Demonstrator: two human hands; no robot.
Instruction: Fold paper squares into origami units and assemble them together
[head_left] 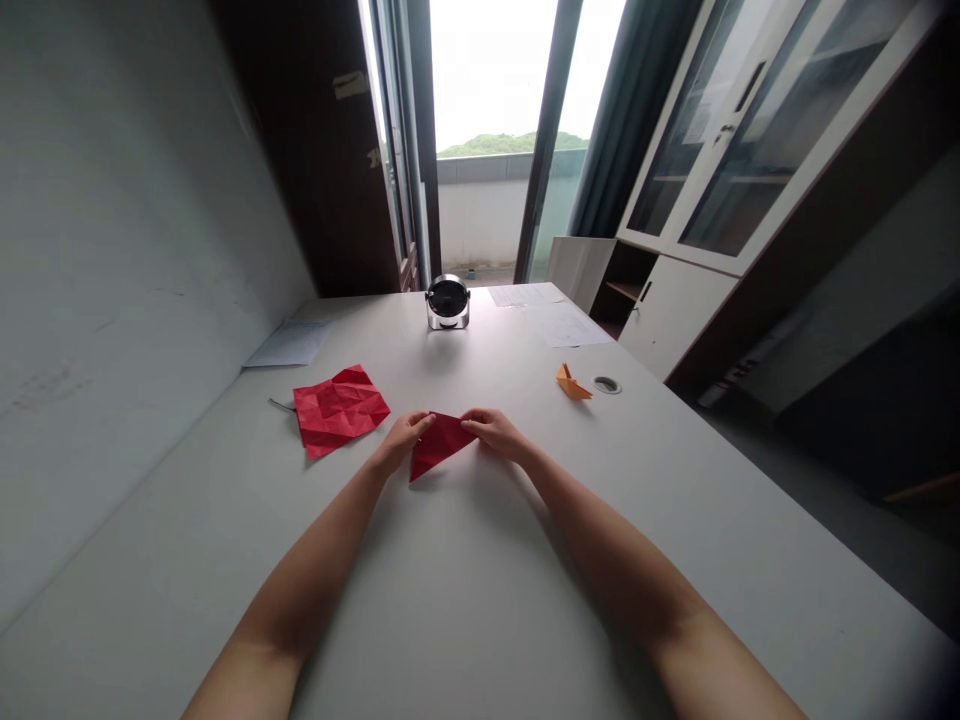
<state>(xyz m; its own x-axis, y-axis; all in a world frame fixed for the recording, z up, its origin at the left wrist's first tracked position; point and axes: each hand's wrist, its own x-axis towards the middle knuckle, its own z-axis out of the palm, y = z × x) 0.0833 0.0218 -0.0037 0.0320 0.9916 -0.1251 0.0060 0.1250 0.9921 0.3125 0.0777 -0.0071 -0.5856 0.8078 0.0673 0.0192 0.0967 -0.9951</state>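
Observation:
A folded piece of red paper (441,446), roughly triangular, is held between my two hands just above the white table (465,600). My left hand (405,437) pinches its upper left edge. On the other side, my right hand (491,430) grips the upper right corner between thumb and fingers. One point of the paper hangs down toward me at the lower left. To the left lies a creased sheet of red paper (341,410), opened out flat, with a thin dark stick-like thing (282,405) showing at its left edge.
An orange folded paper boat (574,384) and a roll of tape (607,385) sit at the right. A round black and silver device (448,302) stands at the back. White papers (291,343) lie at the far left, and more sheets (574,328) at the far right.

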